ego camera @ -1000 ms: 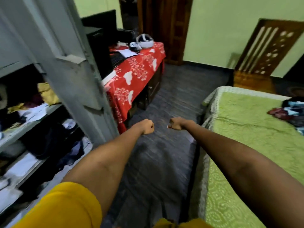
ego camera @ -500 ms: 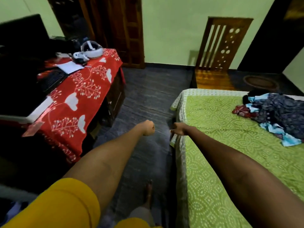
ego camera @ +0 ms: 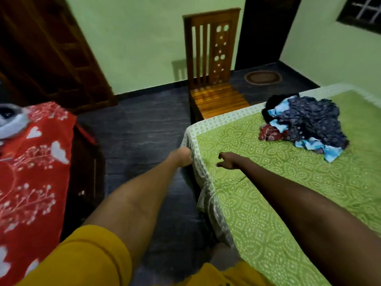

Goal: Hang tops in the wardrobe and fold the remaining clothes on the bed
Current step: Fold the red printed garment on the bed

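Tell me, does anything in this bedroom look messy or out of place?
Yes: a crumpled pile of clothes lies unfolded on the green bedspread, near the bed's far end. The bedspread's white border also hangs bunched at the near edge. Nothing looks spilled or broken.

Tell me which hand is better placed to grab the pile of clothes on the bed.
Right. The right hand is over the bed, nearer the clothes pile; the left hand is at the bed's edge, farther off.

Green walls (ego camera: 144,48), dark floor (ego camera: 144,129), wooden chair (ego camera: 214,65).
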### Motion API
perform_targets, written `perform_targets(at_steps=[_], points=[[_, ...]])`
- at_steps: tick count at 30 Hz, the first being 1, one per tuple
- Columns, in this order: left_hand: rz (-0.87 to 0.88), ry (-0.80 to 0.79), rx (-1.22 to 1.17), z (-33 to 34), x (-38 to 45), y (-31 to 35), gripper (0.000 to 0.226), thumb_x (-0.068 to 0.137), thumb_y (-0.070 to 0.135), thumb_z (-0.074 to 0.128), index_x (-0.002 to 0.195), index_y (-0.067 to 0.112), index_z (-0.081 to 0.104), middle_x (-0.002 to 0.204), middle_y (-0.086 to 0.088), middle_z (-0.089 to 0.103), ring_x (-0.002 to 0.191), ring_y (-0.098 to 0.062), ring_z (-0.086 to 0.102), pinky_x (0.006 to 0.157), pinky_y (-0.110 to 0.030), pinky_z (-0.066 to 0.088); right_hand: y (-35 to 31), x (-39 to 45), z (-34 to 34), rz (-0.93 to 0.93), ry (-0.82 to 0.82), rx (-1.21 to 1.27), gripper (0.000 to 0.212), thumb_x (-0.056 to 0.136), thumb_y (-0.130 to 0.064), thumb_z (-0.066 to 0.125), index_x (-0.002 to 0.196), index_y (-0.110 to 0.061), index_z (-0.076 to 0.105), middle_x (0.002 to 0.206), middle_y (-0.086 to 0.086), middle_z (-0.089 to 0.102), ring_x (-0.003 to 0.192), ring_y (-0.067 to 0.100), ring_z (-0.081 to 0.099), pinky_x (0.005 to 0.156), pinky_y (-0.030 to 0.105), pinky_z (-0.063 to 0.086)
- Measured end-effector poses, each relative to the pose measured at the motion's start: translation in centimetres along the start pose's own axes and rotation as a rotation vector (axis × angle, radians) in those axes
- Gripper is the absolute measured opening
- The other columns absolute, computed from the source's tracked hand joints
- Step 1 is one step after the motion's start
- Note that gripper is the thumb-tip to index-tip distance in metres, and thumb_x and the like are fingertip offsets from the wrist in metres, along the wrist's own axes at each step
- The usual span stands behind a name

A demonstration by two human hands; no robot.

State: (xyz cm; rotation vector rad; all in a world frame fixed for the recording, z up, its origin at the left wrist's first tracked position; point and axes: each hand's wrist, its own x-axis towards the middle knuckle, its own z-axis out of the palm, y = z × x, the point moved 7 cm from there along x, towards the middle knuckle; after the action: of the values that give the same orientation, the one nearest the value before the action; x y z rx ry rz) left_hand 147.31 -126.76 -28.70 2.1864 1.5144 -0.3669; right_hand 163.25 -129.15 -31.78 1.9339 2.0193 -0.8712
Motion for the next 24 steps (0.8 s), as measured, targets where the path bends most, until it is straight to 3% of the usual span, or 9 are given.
perform_targets(at_steps=[3, 6, 10, 12, 15, 17, 19, 22, 24], points=[[0.099, -0.008, 0.064, -2.6, 7.6, 1.2, 0.032, 0.096, 0.016, 0.042, 0.108, -0.01, 0.058, 0.106, -0.025, 0.059, 0.107, -0.037, 0.054, 0.084, -0.04, 0.042, 3.3, 4.8, -3.1, 0.08, 0.011, 0.057, 0.057, 0.097, -0.032, 0.05, 0.14, 0.002, 0.034, 0.144, 0.021, 0.039, 0.129, 0.032, 0.041, 0.096, 0.034, 0.038], [0.17, -0.02, 0.089, -4.8, 14.4, 2.3, 0.02, 0.093, 0.014, 0.045, 0.087, 0.0, 0.057, 0.08, -0.012, 0.05, 0.085, -0.03, 0.052, 0.068, -0.034, 0.038, 6.4, 9.2, -6.1, 0.138, 0.04, 0.11, 0.058, 0.097, -0.033, 0.05, 0.14, 0.002, 0.034, 0.144, 0.021, 0.038, 0.13, 0.032, 0.041, 0.097, 0.034, 0.038], [0.243, -0.049, 0.09, -8.0, 21.4, 4.0, 0.016, 0.093, 0.016, 0.047, 0.08, 0.006, 0.048, 0.085, -0.011, 0.048, 0.077, -0.022, 0.044, 0.066, -0.031, 0.033, 10.1, 13.5, -9.8, 0.225, 0.042, 0.174, 0.058, 0.097, -0.032, 0.05, 0.14, 0.003, 0.033, 0.144, 0.022, 0.038, 0.13, 0.033, 0.04, 0.096, 0.033, 0.038], [0.252, -0.062, 0.073, -9.9, 25.0, 5.1, 0.02, 0.094, 0.016, 0.045, 0.081, 0.002, 0.052, 0.084, -0.013, 0.049, 0.075, -0.026, 0.047, 0.064, -0.031, 0.033, 12.0, 15.6, -11.7, 0.258, 0.047, 0.21, 0.057, 0.097, -0.031, 0.049, 0.14, 0.003, 0.033, 0.143, 0.023, 0.039, 0.129, 0.034, 0.041, 0.095, 0.033, 0.039], [0.311, -0.086, 0.071, -11.7, 29.9, 6.8, 0.027, 0.093, 0.014, 0.048, 0.092, -0.009, 0.061, 0.09, -0.02, 0.059, 0.088, -0.035, 0.057, 0.066, -0.035, 0.038, 14.4, 17.9, -13.4, 0.307, 0.065, 0.307, 0.057, 0.097, -0.031, 0.05, 0.14, 0.003, 0.033, 0.144, 0.022, 0.038, 0.129, 0.033, 0.041, 0.096, 0.033, 0.038], [0.355, -0.115, 0.131, -12.3, 33.3, 8.0, 0.025, 0.092, 0.015, 0.049, 0.082, -0.005, 0.06, 0.086, -0.018, 0.059, 0.085, -0.031, 0.057, 0.068, -0.037, 0.04, 16.0, 19.1, -13.9, 0.34, 0.077, 0.359, 0.056, 0.097, -0.031, 0.051, 0.139, 0.002, 0.034, 0.144, 0.021, 0.039, 0.129, 0.032, 0.041, 0.095, 0.032, 0.038], [0.402, -0.139, 0.189, -12.9, 37.1, 9.6, 0.029, 0.091, 0.014, 0.048, 0.064, 0.004, 0.048, 0.074, -0.016, 0.049, 0.077, -0.028, 0.049, 0.065, -0.035, 0.033, 18.2, 20.2, -14.1, 0.389, 0.092, 0.414, 0.056, 0.096, -0.031, 0.053, 0.137, 0.002, 0.036, 0.142, 0.022, 0.041, 0.127, 0.032, 0.043, 0.095, 0.033, 0.039], [0.475, -0.198, 0.213, -13.8, 41.8, 12.5, 0.024, 0.093, 0.015, 0.048, 0.075, 0.0, 0.052, 0.086, -0.023, 0.054, 0.089, -0.035, 0.054, 0.07, -0.037, 0.039, 21.6, 21.6, -13.8, 0.483, 0.123, 0.523, 0.056, 0.094, -0.033, 0.055, 0.136, 0.001, 0.039, 0.141, 0.021, 0.042, 0.127, 0.032, 0.044, 0.096, 0.034, 0.039], [0.545, -0.268, 0.256, -13.8, 44.6, 14.7, 0.021, 0.094, 0.016, 0.047, 0.078, 0.004, 0.05, 0.085, -0.014, 0.051, 0.088, -0.032, 0.052, 0.071, -0.036, 0.039, 24.1, 22.5, -13.7, 0.555, 0.152, 0.608, 0.058, 0.094, -0.031, 0.056, 0.139, 0.001, 0.037, 0.143, 0.02, 0.04, 0.128, 0.031, 0.042, 0.098, 0.034, 0.037]])
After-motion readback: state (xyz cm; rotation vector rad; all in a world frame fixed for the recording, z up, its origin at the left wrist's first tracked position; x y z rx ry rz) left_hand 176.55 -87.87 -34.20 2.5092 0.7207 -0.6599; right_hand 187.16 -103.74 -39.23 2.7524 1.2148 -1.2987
